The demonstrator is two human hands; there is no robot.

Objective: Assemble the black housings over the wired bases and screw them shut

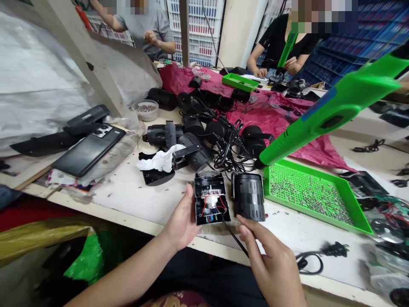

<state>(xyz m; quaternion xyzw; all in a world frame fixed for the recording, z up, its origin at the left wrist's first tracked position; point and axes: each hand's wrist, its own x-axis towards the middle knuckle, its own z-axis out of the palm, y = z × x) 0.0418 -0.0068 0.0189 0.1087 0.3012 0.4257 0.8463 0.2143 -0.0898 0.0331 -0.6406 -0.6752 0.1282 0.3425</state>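
Observation:
My left hand grips the side of an open black lamp housing half. Inside it show red wires, a white part and a small board, and a black cord runs from its lower corner toward my right wrist. Close on the right is a matching ribbed black housing cover, its curved outside facing me. The thumb and index finger of my right hand are pinched at the cover's lower left edge; the exact contact is partly hidden.
A green electric screwdriver hangs at the right above a green tray of screws. Black lamp housings and cords pile up behind. A phone, a tub of screws and a plug lie around. Two people sit opposite.

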